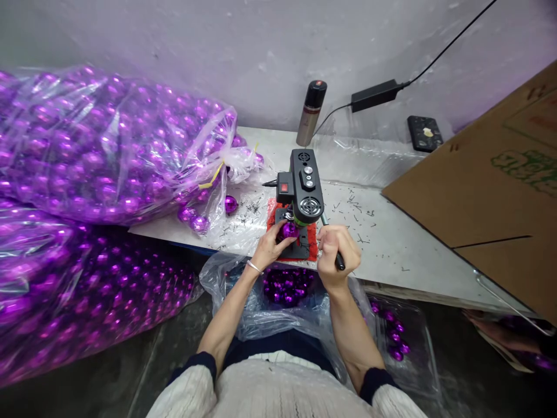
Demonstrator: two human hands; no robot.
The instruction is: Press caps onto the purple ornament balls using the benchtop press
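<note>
On the worktable stands a small black bench press (307,194) with round vents, silver buttons and a red switch. My left hand (268,249) holds a shiny purple ball ornament (289,231) between thumb and fingers, right below the press head. Whether the ball touches the head I cannot tell. My right hand (337,255) is wrapped around the black-tipped lever (340,262) on the press's right side. Under the press base lies a red mat (313,249). Beneath my hands, purple balls (288,287) lie in a clear plastic bag (256,322) at my lap.
Large clear bags of purple balls (108,151) fill the left side. Loose balls (230,204) lie near the knotted bag. A spray can (311,113) and power adapter (374,96) are behind the press. A cardboard box (487,191) leans in from the right. Dark scraps (354,212) litter the table.
</note>
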